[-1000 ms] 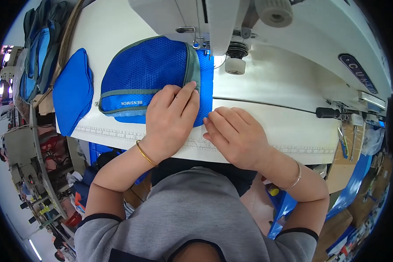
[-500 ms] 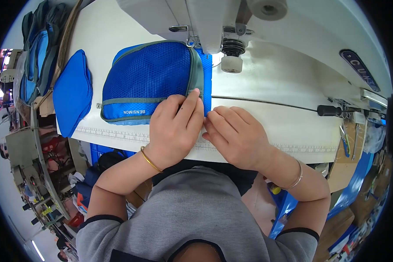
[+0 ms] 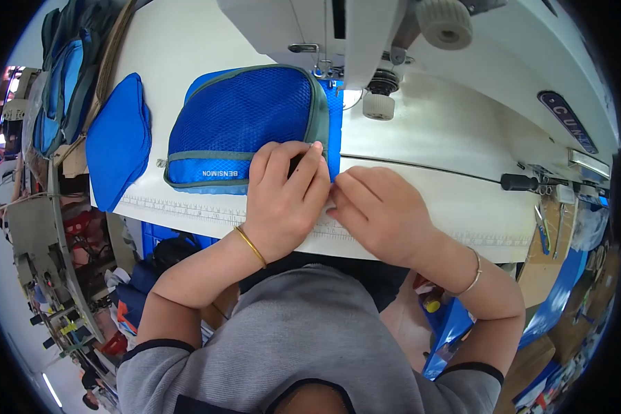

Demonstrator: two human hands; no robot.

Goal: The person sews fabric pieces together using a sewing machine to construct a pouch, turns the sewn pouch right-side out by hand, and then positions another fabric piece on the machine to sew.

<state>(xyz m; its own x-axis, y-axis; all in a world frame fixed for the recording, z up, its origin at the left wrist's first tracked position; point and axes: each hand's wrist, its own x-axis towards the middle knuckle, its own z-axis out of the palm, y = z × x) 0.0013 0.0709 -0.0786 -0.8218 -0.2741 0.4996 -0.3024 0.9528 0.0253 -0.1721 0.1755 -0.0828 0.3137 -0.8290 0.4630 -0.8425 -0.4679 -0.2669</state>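
A blue mesh pouch (image 3: pixel 245 114) with grey-green trim and a BENSIMON label lies over a blue fabric piece (image 3: pixel 335 124) beside the needle area of the sewing machine (image 3: pixel 324 69). My left hand (image 3: pixel 286 193) presses on the pouch's lower right part, its fingers bent and one fingertip on the grey trim. Close on its right, my right hand (image 3: pixel 379 214) is closed, thumb and fingers pinching the near edge of the blue fabric. That pinched edge is mostly hidden by the fingers.
Folded blue fabric pieces (image 3: pixel 119 141) lie on the left of the white table (image 3: pixel 462 200). Dark bags (image 3: pixel 69 90) are beyond them. A screwdriver (image 3: pixel 517 182) and small snips (image 3: pixel 542 231) lie at the right, and a printed ruler runs along the near edge.
The pouch has moved right, and its lower edge now sits higher over the blue fabric. My left hand has shifted slightly right with it. My right hand keeps nearly the same place.
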